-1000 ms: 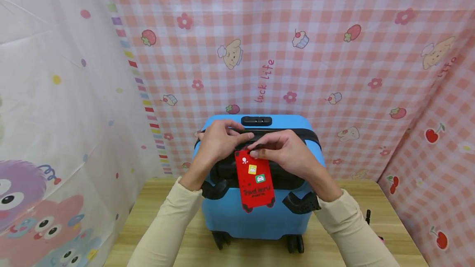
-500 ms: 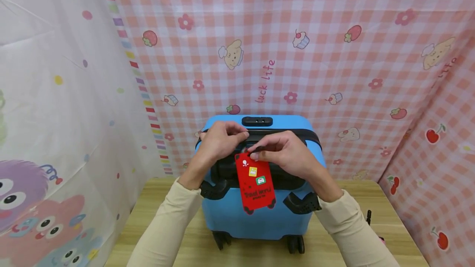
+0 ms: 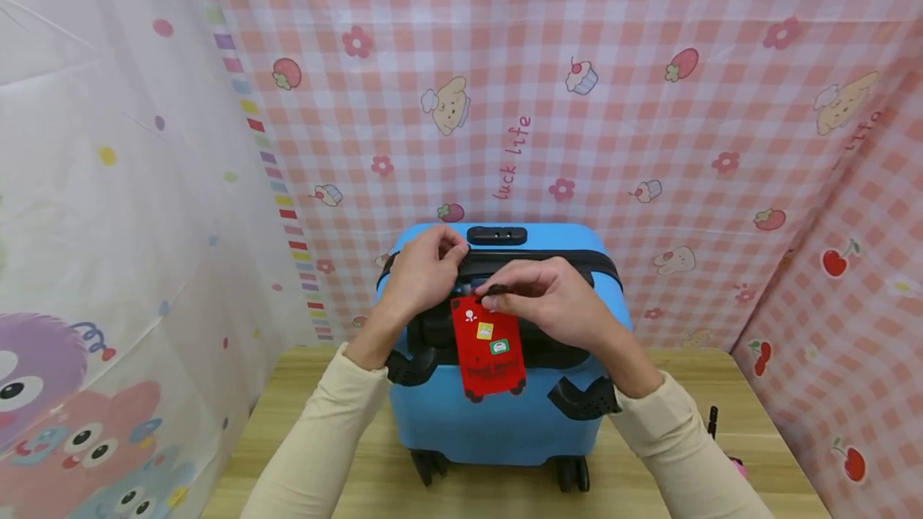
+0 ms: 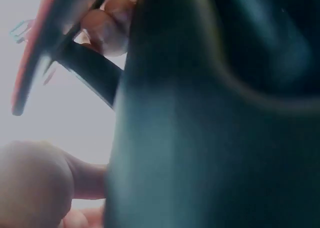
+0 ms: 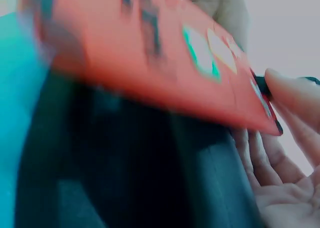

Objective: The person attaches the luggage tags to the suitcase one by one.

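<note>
A red luggage tag (image 3: 490,355) with small stickers and dark lettering hangs in front of the upright blue suitcase (image 3: 497,415), near its black carry handle. My right hand (image 3: 558,303) pinches the black strap (image 3: 497,290) at the tag's top edge between thumb and fingers. In the right wrist view the thumb (image 5: 295,93) presses the strap beside the red tag (image 5: 165,63). My left hand (image 3: 421,275) is curled at the upper left, thumb and index fingertips meeting beside the handle. Whatever lies between them is too small to make out. The dark handle (image 4: 150,153) blocks much of the left wrist view.
The suitcase stands on a wood-grain tabletop (image 3: 317,423), against a pink checked curtain (image 3: 577,126). A black combination lock (image 3: 497,235) sits on its top. A small black and pink object (image 3: 714,423) lies at right, partly behind the sleeve.
My left hand has drawn slightly up and left, away from the tag, and its thumb and index have closed together. The tag has risen slightly and shifted left with my right hand.
</note>
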The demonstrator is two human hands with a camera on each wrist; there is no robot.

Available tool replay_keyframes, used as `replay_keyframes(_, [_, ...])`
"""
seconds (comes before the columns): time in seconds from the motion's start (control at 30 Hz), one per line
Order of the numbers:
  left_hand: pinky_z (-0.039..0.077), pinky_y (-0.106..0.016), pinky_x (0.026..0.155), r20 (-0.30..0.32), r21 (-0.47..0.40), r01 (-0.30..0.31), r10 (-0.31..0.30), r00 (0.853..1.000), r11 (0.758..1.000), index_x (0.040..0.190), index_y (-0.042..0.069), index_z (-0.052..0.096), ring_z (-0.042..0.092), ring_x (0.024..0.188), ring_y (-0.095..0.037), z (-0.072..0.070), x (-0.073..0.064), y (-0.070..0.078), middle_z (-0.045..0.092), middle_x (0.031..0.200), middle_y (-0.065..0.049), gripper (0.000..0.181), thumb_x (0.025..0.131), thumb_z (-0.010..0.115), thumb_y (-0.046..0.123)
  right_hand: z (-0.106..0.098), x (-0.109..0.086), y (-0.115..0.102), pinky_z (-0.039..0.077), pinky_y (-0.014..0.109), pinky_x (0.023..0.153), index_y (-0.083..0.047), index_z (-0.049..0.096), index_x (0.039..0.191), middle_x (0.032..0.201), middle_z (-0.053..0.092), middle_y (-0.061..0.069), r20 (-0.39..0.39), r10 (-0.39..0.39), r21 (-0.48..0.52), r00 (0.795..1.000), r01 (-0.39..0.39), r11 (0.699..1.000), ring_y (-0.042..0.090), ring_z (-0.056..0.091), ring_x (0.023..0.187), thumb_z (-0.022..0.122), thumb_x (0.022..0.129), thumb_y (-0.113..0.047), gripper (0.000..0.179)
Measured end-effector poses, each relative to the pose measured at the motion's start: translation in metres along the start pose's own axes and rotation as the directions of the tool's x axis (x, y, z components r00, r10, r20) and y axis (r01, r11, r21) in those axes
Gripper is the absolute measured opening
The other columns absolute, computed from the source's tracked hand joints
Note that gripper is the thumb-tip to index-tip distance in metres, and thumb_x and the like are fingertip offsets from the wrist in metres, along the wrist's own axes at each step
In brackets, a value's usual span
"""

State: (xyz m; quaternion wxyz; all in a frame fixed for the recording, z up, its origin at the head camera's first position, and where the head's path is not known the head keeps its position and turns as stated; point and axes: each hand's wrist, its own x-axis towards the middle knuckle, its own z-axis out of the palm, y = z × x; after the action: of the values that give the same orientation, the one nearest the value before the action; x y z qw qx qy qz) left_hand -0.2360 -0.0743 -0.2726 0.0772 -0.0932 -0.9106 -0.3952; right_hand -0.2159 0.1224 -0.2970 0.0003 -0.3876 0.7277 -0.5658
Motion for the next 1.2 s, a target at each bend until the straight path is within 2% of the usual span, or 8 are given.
replay_keyframes(0.13, [0.047,-0.034,0.076,0.023,-0.061,-0.002,0.003,1.000,0.998,0.110,0.014,0.056,0.061,0.085,-0.020,-0.002,0.003,-0.005,0.071,0.100,-0.001,0.016,0.105,0.047,0.027,0.004,-0.001,-0.002,0.060,0.038,0.076,-0.003,0.075,0.107,0.103,0.072,0.009,-0.049,0.012,-0.047,0.999,-0.015,0.999,0.023,0.066,0.088,0.069,0.092,-0.004,0.017])
replay_keyframes(0.33, [0.052,-0.037,0.082,0.069,-0.197,-0.011,0.025,0.997,0.980,0.111,0.016,0.050,0.068,0.087,-0.018,-0.004,0.004,-0.008,0.073,0.095,-0.001,0.015,0.107,0.043,0.028,0.010,0.001,-0.004,0.060,0.036,0.076,-0.006,0.075,0.107,0.100,0.073,0.007,-0.078,0.062,-0.072,0.995,-0.068,0.995,0.019,0.067,0.084,0.070,0.092,-0.009,0.017])
replay_keyframes(0.53, [0.056,-0.038,0.079,0.042,-0.251,-0.085,0.098,0.994,0.964,0.113,0.014,0.047,0.069,0.083,-0.019,0.001,0.003,-0.011,0.074,0.093,-0.004,0.016,0.107,0.041,0.029,0.013,0.002,-0.007,0.060,0.030,0.075,-0.005,0.076,0.107,0.102,0.074,0.007,-0.103,-0.017,-0.201,0.995,-0.004,0.980,0.015,0.069,0.086,0.072,0.090,-0.007,0.017])
replay_keyframes(0.6, [0.056,-0.037,0.076,0.035,-0.265,-0.100,0.113,0.993,0.959,0.113,0.015,0.047,0.069,0.080,-0.019,0.002,0.002,-0.013,0.074,0.091,-0.003,0.016,0.107,0.042,0.029,0.014,0.003,-0.008,0.059,0.028,0.075,-0.006,0.077,0.106,0.102,0.074,0.006,-0.096,-0.088,-0.304,0.992,0.055,0.951,0.014,0.067,0.088,0.073,0.089,-0.007,0.017])
replay_keyframes(0.7, [0.055,-0.034,0.073,0.027,-0.281,-0.115,0.128,0.991,0.953,0.117,0.017,0.049,0.068,0.078,-0.017,0.001,0.002,-0.017,0.074,0.091,-0.001,0.015,0.106,0.047,0.027,0.017,0.004,-0.010,0.055,0.028,0.074,-0.007,0.078,0.103,0.100,0.071,0.004,-0.064,-0.221,-0.476,0.973,0.165,0.864,0.014,0.060,0.092,0.076,0.086,-0.007,0.017])
replay_keyframes(0.8, [0.056,-0.034,0.074,0.022,-0.299,-0.135,0.149,0.989,0.945,0.122,0.015,0.053,0.068,0.080,-0.017,0.000,0.001,-0.019,0.076,0.097,-0.001,0.019,0.103,0.053,0.021,0.020,0.007,-0.009,0.050,0.030,0.072,-0.006,0.078,0.100,0.098,0.062,0.006,-0.033,-0.327,-0.570,0.944,0.251,0.782,0.016,0.053,0.093,0.078,0.084,-0.007,0.016])
replay_keyframes(0.83, [0.056,-0.034,0.076,0.022,-0.310,-0.138,0.152,0.988,0.941,0.123,0.014,0.054,0.068,0.081,-0.016,-0.001,0.001,-0.020,0.076,0.099,-0.002,0.021,0.103,0.054,0.019,0.021,0.007,-0.008,0.050,0.030,0.071,-0.005,0.078,0.099,0.097,0.060,0.007,-0.030,-0.349,-0.576,0.937,0.269,0.772,0.016,0.052,0.092,0.078,0.083,-0.007,0.016])
replay_keyframes(1.2, [0.057,-0.034,0.086,0.007,-0.446,-0.136,0.155,0.988,0.884,0.116,0.005,0.055,0.070,0.094,-0.019,0.001,0.000,-0.024,0.075,0.109,-0.008,0.018,0.102,0.056,0.016,0.023,0.011,0.002,0.054,0.028,0.068,-0.003,0.076,0.099,0.096,0.060,0.005,-0.052,-0.384,-0.496,0.922,0.310,0.811,0.013,0.058,0.084,0.073,0.087,-0.002,0.013])
